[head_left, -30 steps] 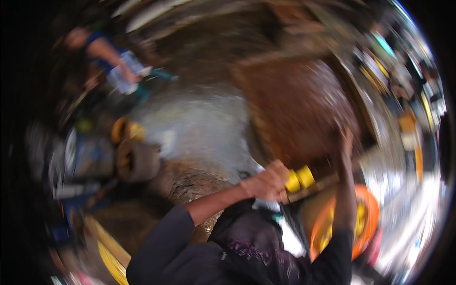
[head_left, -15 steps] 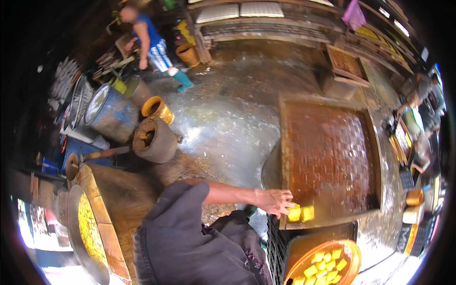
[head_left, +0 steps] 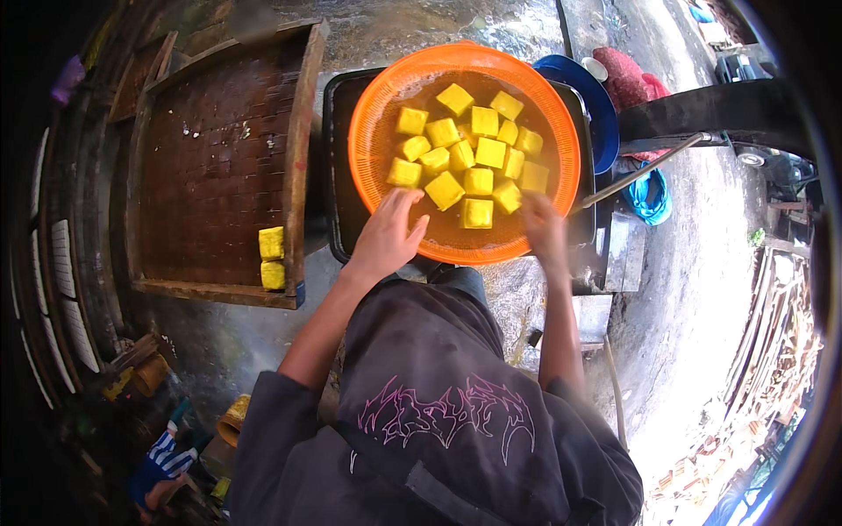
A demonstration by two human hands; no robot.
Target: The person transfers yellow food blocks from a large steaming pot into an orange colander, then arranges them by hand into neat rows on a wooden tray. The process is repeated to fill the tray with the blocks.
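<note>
Yellow tofu blocks (head_left: 489,152) float close together in the brownish liquid of a round orange plastic basket (head_left: 361,131), which has a slotted rim. My left hand (head_left: 386,232) reaches over the basket's near left edge, thumb and fingers apart, with no block visible in it. At the near right edge, my right hand (head_left: 545,232) is smeared by motion beside a tofu block, and its grip cannot be made out. Two more yellow tofu blocks (head_left: 272,259) sit in the near right corner of a wooden tray (head_left: 210,293) to the left.
A black tub (head_left: 338,175) surrounds the orange basket. Behind it on the right stands a blue basin (head_left: 605,131), with a pole (head_left: 636,174) slanting nearby. Split wood (head_left: 737,377) is piled at the far right. Another person (head_left: 167,460) is at the lower left.
My view has swung right, from the wooden tray to the orange basket. The hand that was on the tofu blocks in the tray has left them, and both hands are now at the basket.
</note>
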